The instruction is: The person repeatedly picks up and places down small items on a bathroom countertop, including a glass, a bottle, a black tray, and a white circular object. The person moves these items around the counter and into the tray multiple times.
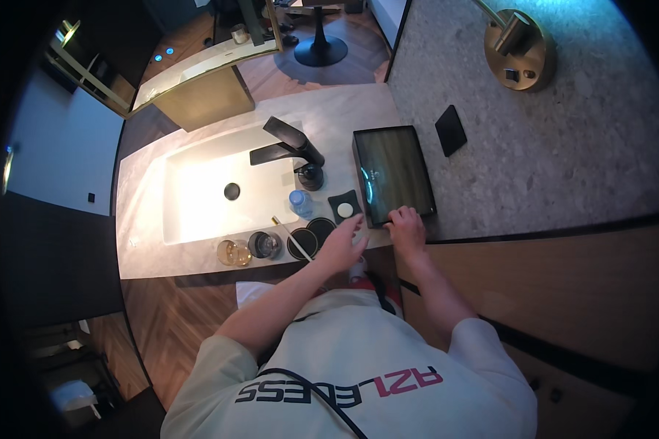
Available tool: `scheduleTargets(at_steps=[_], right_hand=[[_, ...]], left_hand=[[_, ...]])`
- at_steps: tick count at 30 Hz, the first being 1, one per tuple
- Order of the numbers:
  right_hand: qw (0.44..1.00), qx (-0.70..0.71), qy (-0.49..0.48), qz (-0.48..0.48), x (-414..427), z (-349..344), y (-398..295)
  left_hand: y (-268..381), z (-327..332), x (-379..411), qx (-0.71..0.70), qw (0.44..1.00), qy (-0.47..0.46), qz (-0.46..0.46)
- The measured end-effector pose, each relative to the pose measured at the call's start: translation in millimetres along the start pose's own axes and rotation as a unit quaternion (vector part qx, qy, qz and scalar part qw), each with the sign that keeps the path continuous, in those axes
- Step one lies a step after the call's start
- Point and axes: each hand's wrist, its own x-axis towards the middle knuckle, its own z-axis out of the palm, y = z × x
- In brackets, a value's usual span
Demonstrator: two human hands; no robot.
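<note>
My right hand (408,229) rests with bent fingers on the near edge of a dark glossy rectangular box (398,170). Just left of that box's near corner, my left hand (344,241) is raised with its fingers apart and nothing in it. Beyond the left fingers, a round white piece (345,210) sits on a small black tray (338,200). Two round black coasters (302,243) lie left of my left hand, and a thin white stick with a gold tip (291,236) crosses one. A blue-capped clear bottle (301,204) stands by the sink's corner.
A white sink (197,192) with a black faucet (291,144) takes up the counter's left part. Two drinking glasses, one amber (234,253) and one grey (264,245), stand at the near edge. A brass wall lamp (519,49) and a black plate (451,130) are at the right.
</note>
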Motion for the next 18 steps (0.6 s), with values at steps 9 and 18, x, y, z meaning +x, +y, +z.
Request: scheduleTargets(at_steps=[9, 18], right_hand=[[0.999, 0.041, -0.003, 0.025, -7, -6, -2], [0.999, 0.025, -0.018, 0.026, -6, -7, -4]], left_hand=[[-14, 31, 40, 0.008, 0.992, -0.068, -0.106], [11, 20, 44, 0.047, 0.978, -0.125, -0.159]])
